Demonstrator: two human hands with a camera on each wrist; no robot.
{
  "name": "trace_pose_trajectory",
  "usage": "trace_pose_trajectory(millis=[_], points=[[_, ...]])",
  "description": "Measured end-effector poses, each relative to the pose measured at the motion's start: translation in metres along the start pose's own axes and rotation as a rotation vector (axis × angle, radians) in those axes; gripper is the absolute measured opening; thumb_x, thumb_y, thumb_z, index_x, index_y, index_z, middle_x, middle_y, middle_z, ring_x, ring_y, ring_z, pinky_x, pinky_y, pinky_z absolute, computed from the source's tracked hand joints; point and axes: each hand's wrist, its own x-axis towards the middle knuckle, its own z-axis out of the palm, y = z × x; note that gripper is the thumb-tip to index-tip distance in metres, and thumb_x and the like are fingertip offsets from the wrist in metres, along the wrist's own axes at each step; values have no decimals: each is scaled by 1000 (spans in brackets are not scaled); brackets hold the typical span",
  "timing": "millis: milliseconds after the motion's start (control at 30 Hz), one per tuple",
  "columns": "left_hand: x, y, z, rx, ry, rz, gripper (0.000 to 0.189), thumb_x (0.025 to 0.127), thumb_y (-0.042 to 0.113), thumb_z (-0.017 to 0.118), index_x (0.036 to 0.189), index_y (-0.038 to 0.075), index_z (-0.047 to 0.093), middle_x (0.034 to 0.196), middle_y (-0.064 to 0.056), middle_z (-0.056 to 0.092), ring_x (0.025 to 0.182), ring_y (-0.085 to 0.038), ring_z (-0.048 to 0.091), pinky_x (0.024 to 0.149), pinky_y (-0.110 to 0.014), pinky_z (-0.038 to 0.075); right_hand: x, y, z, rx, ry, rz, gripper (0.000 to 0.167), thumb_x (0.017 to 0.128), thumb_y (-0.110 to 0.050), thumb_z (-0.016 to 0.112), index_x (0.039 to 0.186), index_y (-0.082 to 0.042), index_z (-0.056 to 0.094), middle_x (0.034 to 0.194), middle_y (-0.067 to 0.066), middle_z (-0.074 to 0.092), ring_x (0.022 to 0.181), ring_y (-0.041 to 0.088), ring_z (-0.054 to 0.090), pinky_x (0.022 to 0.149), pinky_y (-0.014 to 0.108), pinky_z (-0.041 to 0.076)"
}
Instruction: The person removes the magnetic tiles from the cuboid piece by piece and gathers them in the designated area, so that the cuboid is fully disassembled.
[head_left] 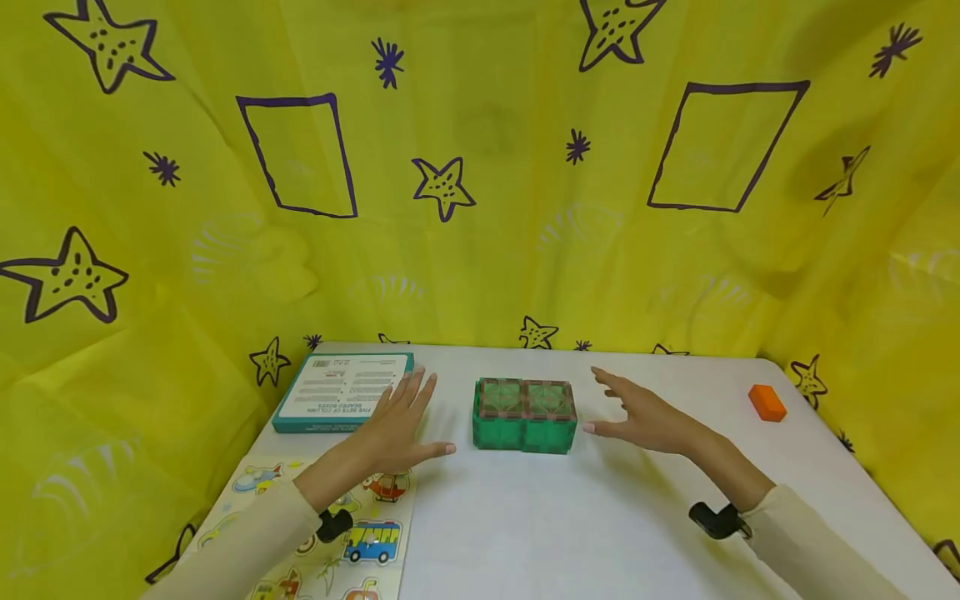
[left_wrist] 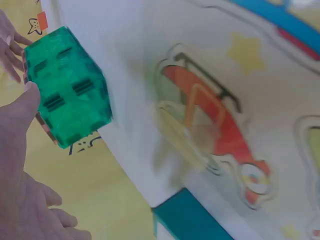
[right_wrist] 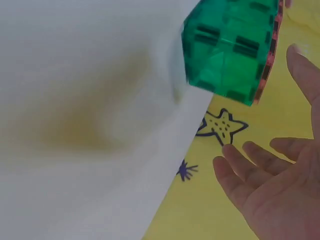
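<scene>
The left hand [head_left: 401, 425] and right hand [head_left: 637, 415] hovered released, fingers straight, with the green tile box [head_left: 525, 414] on the desk [head_left: 555, 525] between them, where uneven squeezing might likely collapse its magnetic walls.

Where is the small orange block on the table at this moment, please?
In the head view the orange block lies near the white table's far right corner, beyond the right hand and apart from the green tile box.
</scene>
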Motion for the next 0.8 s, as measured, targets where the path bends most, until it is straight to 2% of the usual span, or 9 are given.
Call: trace_pose_trajectory(millis=[133, 300, 567, 800], points=[[17, 11, -4, -87, -24, 61, 112, 96, 64, 69, 170, 5, 10, 176, -20, 8, 162, -42, 11, 128, -63, 17, 17, -8, 4, 20, -17, -27, 101, 95, -52, 77, 168, -6, 23, 167, 24, 33, 148, 47, 43, 111, 69, 42], [35, 25, -6, -196, -102, 109, 107, 98, 58, 70, 170, 7, 11, 177, -15, 9, 163, -34, 14, 129, -54, 22, 35, -17, 10, 28, -38, -57, 100, 93, -51, 80, 166, -5, 29, 163, 25, 39, 146, 47, 44, 111, 67, 43], [66, 39, -1, -188, -161, 132, 101, 100, 56, 68, 171, 10, 14, 177, -15, 10, 163, -35, 15, 128, -56, 24, 51, -24, 14, -34, -106, -57, 97, 93, -42, 82, 163, 4, 33, 160, 27, 42, 145, 47, 44, 113, 63, 44], [76, 43, -3, -209, -234, 124, 92, 102, 55, 64, 170, 10, 21, 175, -16, 19, 161, -35, 22, 128, -53, 27, 57, -30, 11, -88, -152, -58, 92, 94, -38, 82, 160, 8, 36, 153, 29, 42, 138, 45, 48, 109, 59, 47]])
